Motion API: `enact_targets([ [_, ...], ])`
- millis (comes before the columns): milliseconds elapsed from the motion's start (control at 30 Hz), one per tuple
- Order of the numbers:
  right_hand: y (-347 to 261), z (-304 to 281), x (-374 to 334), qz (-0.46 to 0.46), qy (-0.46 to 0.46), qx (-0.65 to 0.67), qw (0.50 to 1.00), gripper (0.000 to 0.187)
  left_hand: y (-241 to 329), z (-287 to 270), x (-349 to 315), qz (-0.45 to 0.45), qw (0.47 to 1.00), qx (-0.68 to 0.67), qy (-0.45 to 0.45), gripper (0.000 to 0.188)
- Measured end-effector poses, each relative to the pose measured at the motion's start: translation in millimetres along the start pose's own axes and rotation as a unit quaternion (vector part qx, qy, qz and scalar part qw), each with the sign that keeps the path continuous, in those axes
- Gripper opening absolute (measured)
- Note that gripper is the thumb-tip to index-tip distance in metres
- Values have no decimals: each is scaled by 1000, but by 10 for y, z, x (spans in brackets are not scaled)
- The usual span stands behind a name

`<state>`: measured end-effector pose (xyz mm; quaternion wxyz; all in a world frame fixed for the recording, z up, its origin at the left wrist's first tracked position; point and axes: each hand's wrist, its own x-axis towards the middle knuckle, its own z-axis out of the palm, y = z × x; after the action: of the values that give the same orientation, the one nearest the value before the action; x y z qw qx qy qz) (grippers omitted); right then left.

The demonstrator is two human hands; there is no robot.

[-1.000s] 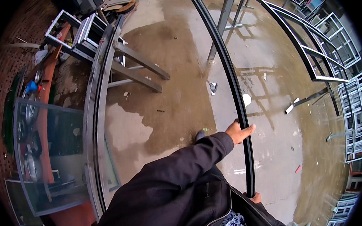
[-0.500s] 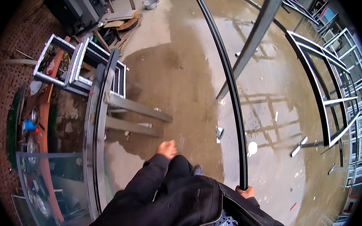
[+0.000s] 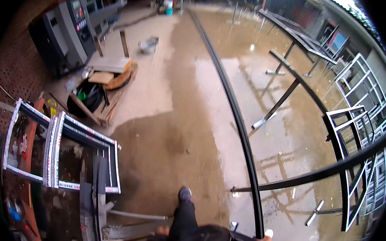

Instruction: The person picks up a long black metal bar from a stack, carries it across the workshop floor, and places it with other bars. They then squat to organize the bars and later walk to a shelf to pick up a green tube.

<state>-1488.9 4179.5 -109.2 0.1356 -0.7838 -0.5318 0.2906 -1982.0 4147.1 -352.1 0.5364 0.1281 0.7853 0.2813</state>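
A long dark metal profile (image 3: 246,155) stretches ahead from my right side across the yard. Its near end is gripped in my right hand (image 3: 267,239), at the lower edge of the view. My left hand (image 3: 162,230) hangs low by my left leg, blurred and partly hidden, so its fingers do not show. The nearest thing to it is a metal bench (image 3: 102,212), its legs reaching toward my feet. One of my shoes (image 3: 184,193) is forward on the wet floor.
White-edged window frames (image 3: 54,150) lie at the left beyond the bench. A grey machine (image 3: 71,37), boards over a round spool (image 3: 117,74) and a metal basin (image 3: 148,45) stand farther. To the right are a dark beam (image 3: 313,178), metal stands (image 3: 277,105) and more frames (image 3: 350,132).
I have stepped forward, and the view has tilted up toward the far yard. The bench and window frames have shifted nearer. My right hand still grips the profile; my left hand has dropped lower in view.
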Motion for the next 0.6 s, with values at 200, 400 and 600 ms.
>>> enact_targets([
  [200, -2152, -285, 1303, 175, -97, 70, 977, 28, 4229, -310, 919, 76, 989, -126, -37, 21],
  [400, -3348, -161, 2986, 163, -62, 11, 985, 29, 6528, -283, 1875, 134, 978, -153, -46, 26],
  [600, -4183, 132, 5002, 173, -45, 7, 984, 33, 6697, -337, 3336, 144, 955, -196, -172, 19],
])
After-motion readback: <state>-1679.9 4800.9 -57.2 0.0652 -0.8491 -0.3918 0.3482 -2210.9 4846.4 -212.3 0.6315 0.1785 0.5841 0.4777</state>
